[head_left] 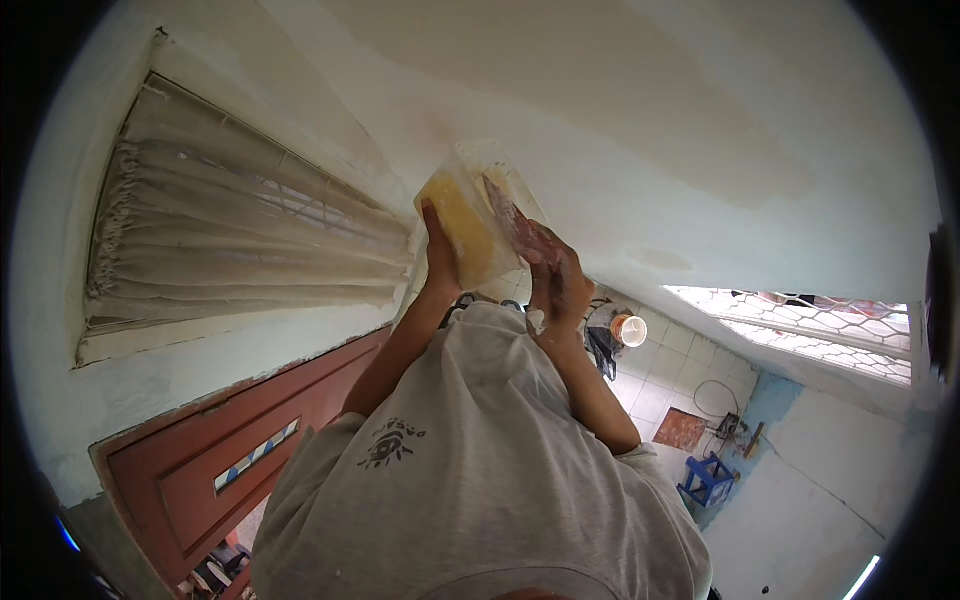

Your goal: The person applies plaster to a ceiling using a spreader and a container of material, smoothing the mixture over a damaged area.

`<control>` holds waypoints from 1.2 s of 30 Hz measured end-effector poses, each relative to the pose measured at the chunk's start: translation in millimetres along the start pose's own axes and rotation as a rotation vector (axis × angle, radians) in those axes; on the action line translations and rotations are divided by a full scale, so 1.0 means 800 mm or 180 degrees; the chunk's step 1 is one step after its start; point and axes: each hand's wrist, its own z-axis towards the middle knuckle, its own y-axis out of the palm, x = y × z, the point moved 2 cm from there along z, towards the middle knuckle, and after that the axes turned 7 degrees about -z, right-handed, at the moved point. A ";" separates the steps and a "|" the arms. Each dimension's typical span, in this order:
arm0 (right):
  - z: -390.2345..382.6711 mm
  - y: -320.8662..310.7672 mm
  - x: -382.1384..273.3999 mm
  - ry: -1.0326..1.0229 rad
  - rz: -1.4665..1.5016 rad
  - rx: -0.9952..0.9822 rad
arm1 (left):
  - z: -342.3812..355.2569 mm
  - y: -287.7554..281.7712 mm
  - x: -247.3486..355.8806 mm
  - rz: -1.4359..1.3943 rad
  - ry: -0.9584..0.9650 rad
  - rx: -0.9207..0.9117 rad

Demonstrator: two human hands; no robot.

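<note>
Our left hand (443, 262) is wrapped round the translucent plastic tub (462, 232), tilted out ahead of our chest; our right hand (564, 287) is closed on a smeared reddish scraper (516, 222) at its open side. We'd brace the tub and draw the blade flat; rim contact: can't tell.

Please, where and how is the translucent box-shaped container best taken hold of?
The container is probably best gripped by its outer left wall, coming from the left, as the left hand does: it is boxy and tilted, and the right hand, with the flat tool, occupies its right side.
</note>
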 end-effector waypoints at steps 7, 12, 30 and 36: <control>0.030 -0.044 -0.005 0.0962 0.1473 0.0666 | -0.001 0.003 0.006 -0.0485 -0.0407 -0.0891; 0.071 -0.066 0.028 0.2019 0.3267 -0.0032 | 0.017 -0.023 0.001 0.0878 -0.0376 -0.1635; 0.127 -0.065 0.083 0.0752 0.2496 -0.1198 | 0.002 -0.011 0.002 0.0734 -0.1672 -0.0972; 0.140 -0.051 0.032 0.0024 0.1345 -0.2373 | -0.019 0.036 0.029 0.0850 -0.2169 -0.0911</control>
